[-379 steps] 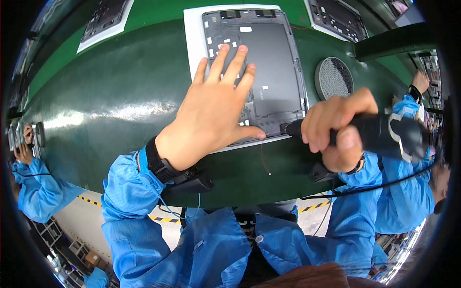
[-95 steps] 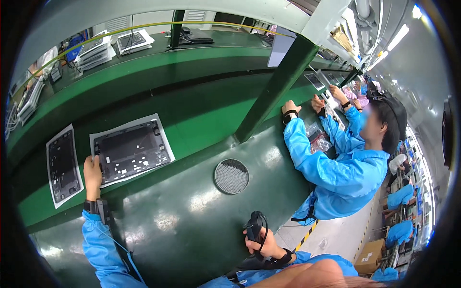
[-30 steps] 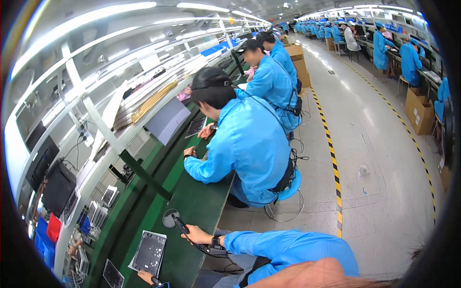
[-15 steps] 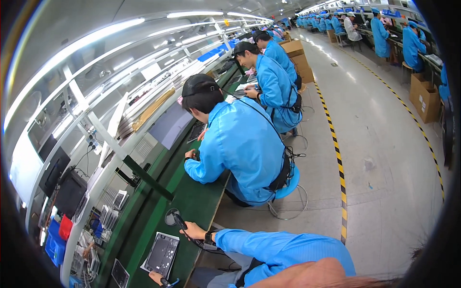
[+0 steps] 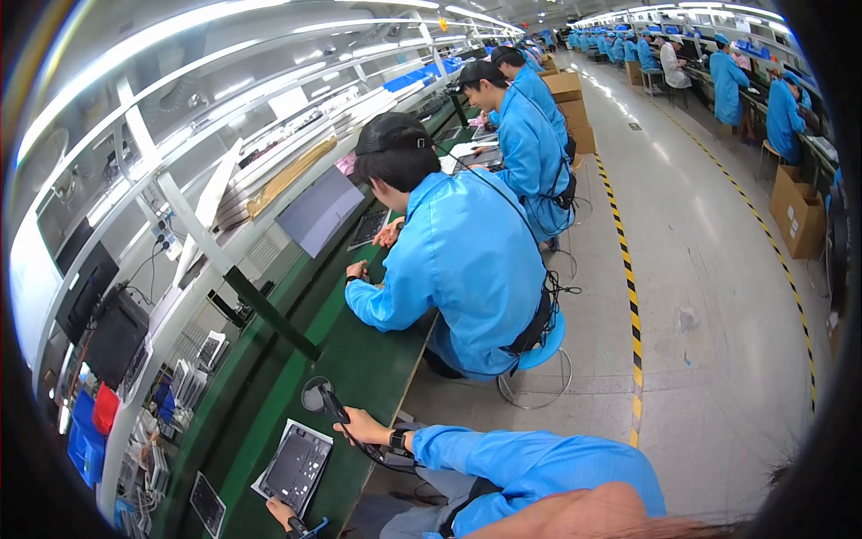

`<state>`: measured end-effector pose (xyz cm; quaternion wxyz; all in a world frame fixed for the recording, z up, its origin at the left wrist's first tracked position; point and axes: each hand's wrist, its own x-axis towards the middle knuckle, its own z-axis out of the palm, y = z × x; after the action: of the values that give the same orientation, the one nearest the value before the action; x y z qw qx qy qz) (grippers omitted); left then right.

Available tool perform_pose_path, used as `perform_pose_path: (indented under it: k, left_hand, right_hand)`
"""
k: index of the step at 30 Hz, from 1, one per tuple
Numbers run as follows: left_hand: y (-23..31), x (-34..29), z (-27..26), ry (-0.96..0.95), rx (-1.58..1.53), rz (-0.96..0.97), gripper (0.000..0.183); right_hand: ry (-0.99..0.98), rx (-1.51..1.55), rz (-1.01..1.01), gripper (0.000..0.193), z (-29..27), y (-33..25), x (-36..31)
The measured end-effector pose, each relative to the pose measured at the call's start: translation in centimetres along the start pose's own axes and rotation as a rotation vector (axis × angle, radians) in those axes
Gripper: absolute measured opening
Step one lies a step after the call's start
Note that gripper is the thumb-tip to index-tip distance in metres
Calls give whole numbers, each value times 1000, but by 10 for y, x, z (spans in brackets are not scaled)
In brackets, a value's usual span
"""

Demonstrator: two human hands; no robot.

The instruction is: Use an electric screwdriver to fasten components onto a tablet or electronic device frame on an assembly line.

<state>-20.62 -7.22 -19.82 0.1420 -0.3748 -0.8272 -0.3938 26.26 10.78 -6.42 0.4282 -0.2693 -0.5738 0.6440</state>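
Note:
My right hand (image 5: 364,426) is closed round a black corded hand tool (image 5: 335,407), held beside the bench's near edge; its exact kind is unclear. Just past the tool's tip lies a small round dish (image 5: 316,394). A flat dark laptop panel (image 5: 297,464), with small pale parts on it and a silver-white border, rests on the green bench (image 5: 355,377). My left hand (image 5: 280,513) grips that panel's lower edge, some of its fingers hidden. A watch is on my right wrist, and a blue strap shows at the left.
Another dark panel (image 5: 207,505) lies at lower left. A green post (image 5: 269,312) rises from the bench beyond the dish. A co-worker in blue (image 5: 462,260) sits close by on a stool. Racks with blue bins (image 5: 85,440) stand left; a striped floor line (image 5: 635,332) runs at right.
The whole view has shifted slightly. My right hand keeps the corded tool near the dish, and my left hand stays at the panel. The near co-worker's far hand has shifted a little.

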Motion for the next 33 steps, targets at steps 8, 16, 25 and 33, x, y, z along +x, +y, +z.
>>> perform_pose_path:
  k: [8, 16, 25, 33]
  left_hand:
    - [0, -38, -69, -376, -338, -279, 39]
    - [168, 28, -67, -417, 5, 13, 24]
    - [191, 78, -2, -266, 33, 37, 18]
    - [209, 89, 9, -148, 54, 320, 26]
  right_hand:
    - [-45, 26, 112, 22, 15, -7, -3]
    - [17, 129, 205, 23, -14, 4, 10]
    - [-250, 75, 308, 30, -26, -67, 61]
    - [-276, 150, -208, 51, 10, -96, 162]
